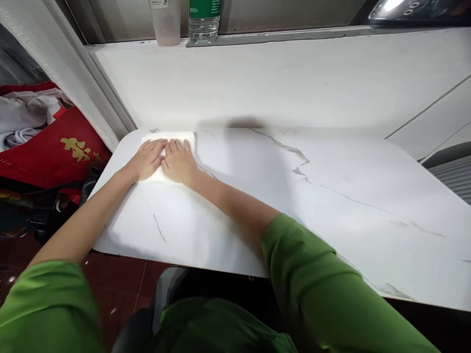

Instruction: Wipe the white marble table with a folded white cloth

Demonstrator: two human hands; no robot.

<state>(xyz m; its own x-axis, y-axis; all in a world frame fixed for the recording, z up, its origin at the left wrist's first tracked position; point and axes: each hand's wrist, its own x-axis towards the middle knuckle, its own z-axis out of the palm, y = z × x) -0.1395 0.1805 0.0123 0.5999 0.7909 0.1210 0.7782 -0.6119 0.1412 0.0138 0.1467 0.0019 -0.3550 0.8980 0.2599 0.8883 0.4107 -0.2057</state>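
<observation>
Got a white cloth lying flat on the far left corner of a table, just inside the back edge. Squarish, so can't really call a long axis; squared up roughly with that back edge, with one side facing the wall. Can see the left hand flat on its left part, palm down, not gripping, with fingers angled away and to the right. Same deal for the right hand, beside it, flattened with fingers slightly spread and pointing away. Further out, to the left, spot a red bag. Up above the wall, find a cup and a bottle, side by side.
</observation>
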